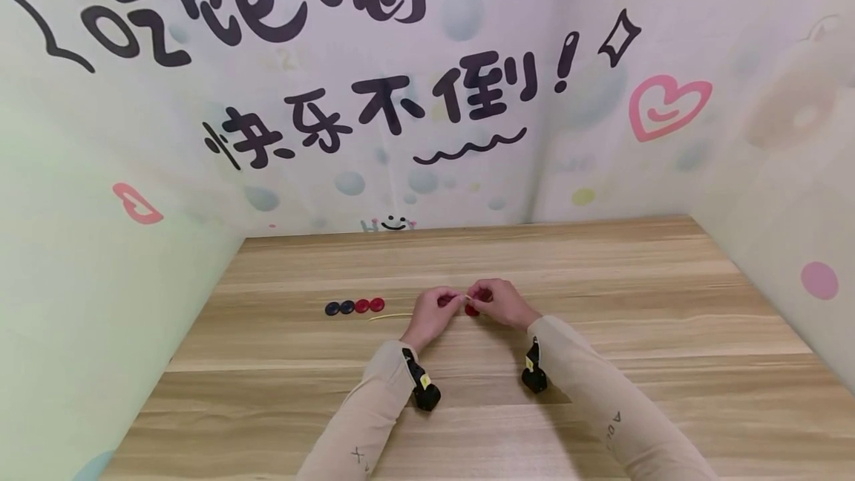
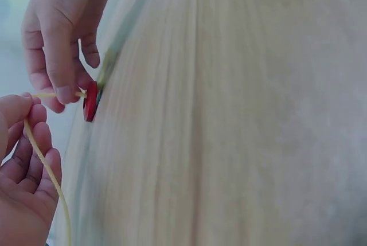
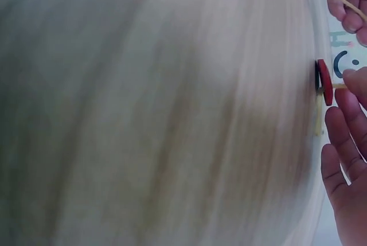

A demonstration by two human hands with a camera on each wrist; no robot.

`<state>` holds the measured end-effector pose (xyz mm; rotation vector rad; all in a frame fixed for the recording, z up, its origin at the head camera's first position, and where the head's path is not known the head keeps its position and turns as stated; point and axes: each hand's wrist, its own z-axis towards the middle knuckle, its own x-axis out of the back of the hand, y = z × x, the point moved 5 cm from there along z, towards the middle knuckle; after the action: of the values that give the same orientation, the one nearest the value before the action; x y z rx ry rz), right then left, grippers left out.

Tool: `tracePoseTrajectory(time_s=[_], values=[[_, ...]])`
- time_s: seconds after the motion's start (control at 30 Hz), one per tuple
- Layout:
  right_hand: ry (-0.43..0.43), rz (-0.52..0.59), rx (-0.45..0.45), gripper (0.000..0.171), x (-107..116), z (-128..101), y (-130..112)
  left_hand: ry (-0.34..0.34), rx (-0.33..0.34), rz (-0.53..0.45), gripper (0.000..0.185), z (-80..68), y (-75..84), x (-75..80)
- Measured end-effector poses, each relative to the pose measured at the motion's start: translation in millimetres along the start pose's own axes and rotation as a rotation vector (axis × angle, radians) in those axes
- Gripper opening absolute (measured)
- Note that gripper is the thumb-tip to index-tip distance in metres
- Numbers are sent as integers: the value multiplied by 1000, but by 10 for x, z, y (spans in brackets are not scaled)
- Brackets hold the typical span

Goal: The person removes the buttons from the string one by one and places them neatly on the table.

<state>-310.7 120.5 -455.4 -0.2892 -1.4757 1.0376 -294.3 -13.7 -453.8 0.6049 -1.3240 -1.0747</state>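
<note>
Mid-desk, nearer the far edge than the near one: both hands close together over a red button [image 1: 472, 310] and a thin yellow cord [image 2: 43, 154].

Right hand [image 1: 502, 303]: grip narrow, thumb and forefinger pinched on the cord's tip just where it meets the button's face. Left hand [image 1: 434, 312]: fingers curled round the cord a little back from the tip, slack trailing down past the palm and off toward the left edge of the desk.

Button standing on edge in the left wrist view [image 2: 90, 101], face turned toward the two grips, flat sides upright rather than lying on the desk. Cord's long axis running roughly level across the button's face, from the left grip through the right one. Right hand nearer to the button, touching or all but touching it; left hand just beside, apart from it.

Toward the left edge, well apart from the hands: a short row of four buttons [image 1: 355, 306], two dark, two red, lying flat.

Hard to make out: whether the tip has entered a hole or only rests against the button. Holes not visible in any view. Right wrist view showing the button [image 3: 324, 81] at the frame's edge, hand cut off, desk blurred. From the head, fingers covering most of the button.
</note>
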Motion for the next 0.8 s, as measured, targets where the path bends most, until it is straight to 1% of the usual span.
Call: tracePoseTrajectory(time_s=[0.17, 0.23, 0.4, 0.53, 0.7, 0.8], values=[[3, -18, 19, 5, 2, -12, -2, -8, 8, -43, 17, -12, 46, 21], [13, 1, 17, 4, 13, -17, -6, -5, 4, -57, 17, -22, 50, 40], [54, 65, 4, 5, 46, -30, -11, 2, 21, -60, 16, -33, 15, 77], [74, 85, 8, 4, 53, -20, -12, 0, 36, -67, 17, -22, -3, 83], [70, 100, 5, 7, 48, -15, -13, -11, 43, -89, 20, 2, 28, 70], [65, 88, 9, 7, 46, -18, -29, -20, 46, -101, 20, 4, 38, 51]])
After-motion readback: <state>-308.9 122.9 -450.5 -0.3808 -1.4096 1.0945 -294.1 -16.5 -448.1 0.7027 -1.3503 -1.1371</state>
